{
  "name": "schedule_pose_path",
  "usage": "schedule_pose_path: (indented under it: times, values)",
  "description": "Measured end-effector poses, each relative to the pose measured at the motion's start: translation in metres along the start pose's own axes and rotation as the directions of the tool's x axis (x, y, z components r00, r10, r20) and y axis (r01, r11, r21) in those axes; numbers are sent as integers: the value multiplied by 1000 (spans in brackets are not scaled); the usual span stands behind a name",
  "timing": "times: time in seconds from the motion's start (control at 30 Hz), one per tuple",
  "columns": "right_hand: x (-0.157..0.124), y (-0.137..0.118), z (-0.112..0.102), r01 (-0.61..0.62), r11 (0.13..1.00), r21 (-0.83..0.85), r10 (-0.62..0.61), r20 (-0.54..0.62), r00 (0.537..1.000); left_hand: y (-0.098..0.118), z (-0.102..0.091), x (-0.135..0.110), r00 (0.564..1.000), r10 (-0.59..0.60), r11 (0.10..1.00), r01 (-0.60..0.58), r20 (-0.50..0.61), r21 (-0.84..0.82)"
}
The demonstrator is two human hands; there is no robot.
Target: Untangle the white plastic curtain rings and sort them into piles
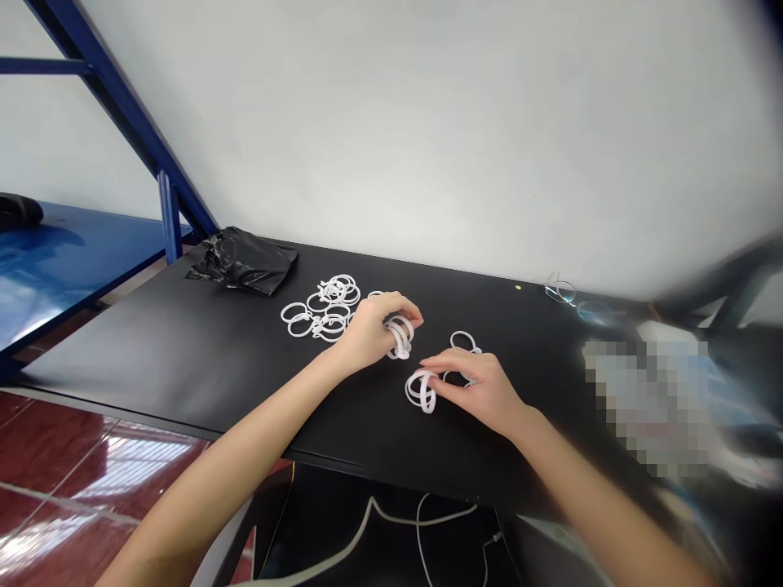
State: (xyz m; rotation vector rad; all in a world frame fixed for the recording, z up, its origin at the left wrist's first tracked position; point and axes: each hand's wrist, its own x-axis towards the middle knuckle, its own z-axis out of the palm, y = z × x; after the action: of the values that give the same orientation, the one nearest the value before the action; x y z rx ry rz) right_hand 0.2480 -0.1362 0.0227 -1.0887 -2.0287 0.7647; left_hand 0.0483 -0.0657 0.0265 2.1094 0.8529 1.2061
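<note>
My left hand [374, 326] is curled over a small bunch of white plastic rings [400, 336] on the black table [183, 359], fingers closed around them. My right hand [474, 383] pinches another pair of white rings [421, 390] standing on edge just in front of it. A loose white ring [463, 339] lies behind my right hand. A pile of several white rings [324, 310] lies to the left of my left hand.
A crumpled black plastic bag [241, 262] sits at the table's back left. A clear ring [559, 290] lies at the back right by the white wall. Blue metal framing [122, 106] stands left. White cables [422, 530] hang under the table's front edge.
</note>
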Motion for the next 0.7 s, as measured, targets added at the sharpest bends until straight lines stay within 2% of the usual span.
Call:
schedule_pose_path:
  times: [0.03, 0.1, 0.2, 0.3, 0.47, 0.57, 0.7]
  values:
    - [0, 0, -1, -40, 999, 23, 40, -2, 999, -1, 0, 0, 1000, 12, 1000, -12, 8, 14]
    - [1, 0, -2, -164, 980, 116, 158, 64, 985, -3, 0, 0, 999, 41, 998, -43, 35, 41]
    - [2, -1, -1, -353, 906, 233, 314, 189, 930, -6, 0, -2, 994, 83, 992, -89, 66, 94]
    - [3, 0, 4, -433, 867, 248, 400, 172, 900, -6, 1, -3, 992, 100, 984, -111, 80, 137]
    - [4, 4, 8, -475, 838, 269, 444, 171, 880, -6, 0, -2, 990, 105, 982, -118, 97, 145]
    - [4, 4, 8, -443, 871, 213, 420, 147, 896, -6, 0, -2, 989, 105, 980, -120, 100, 160]
    - [3, 3, 6, -365, 930, 45, 362, 55, 930, -6, 0, -2, 989, 97, 978, -115, 108, 174]
